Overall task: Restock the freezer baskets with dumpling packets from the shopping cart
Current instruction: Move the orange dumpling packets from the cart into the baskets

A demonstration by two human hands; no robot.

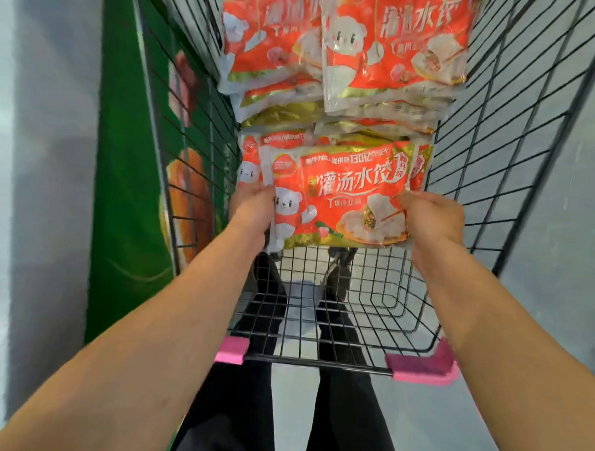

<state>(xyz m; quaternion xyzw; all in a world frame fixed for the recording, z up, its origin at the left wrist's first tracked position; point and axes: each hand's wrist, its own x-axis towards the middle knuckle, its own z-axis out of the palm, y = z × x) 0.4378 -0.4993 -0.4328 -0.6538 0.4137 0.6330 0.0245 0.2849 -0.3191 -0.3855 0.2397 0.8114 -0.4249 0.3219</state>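
Observation:
I look down into a black wire shopping cart (pixel 515 138). A red and gold dumpling packet (pixel 341 196), printed with a white bear and a dumpling, stands upright in front of me. My left hand (pixel 253 207) grips its left edge and my right hand (pixel 431 220) grips its right edge. More packets stand directly behind it. A tall stack of the same dumpling packets (pixel 345 58) fills the far end of the cart. The freezer baskets are out of view.
The cart's near section shows bare wire floor (pixel 347 314), with black trouser legs and shoes visible through it. Pink corner caps (pixel 422 364) mark the near rim. A green printed panel (pixel 129 185) stands close along the cart's left side. Pale floor lies to the right.

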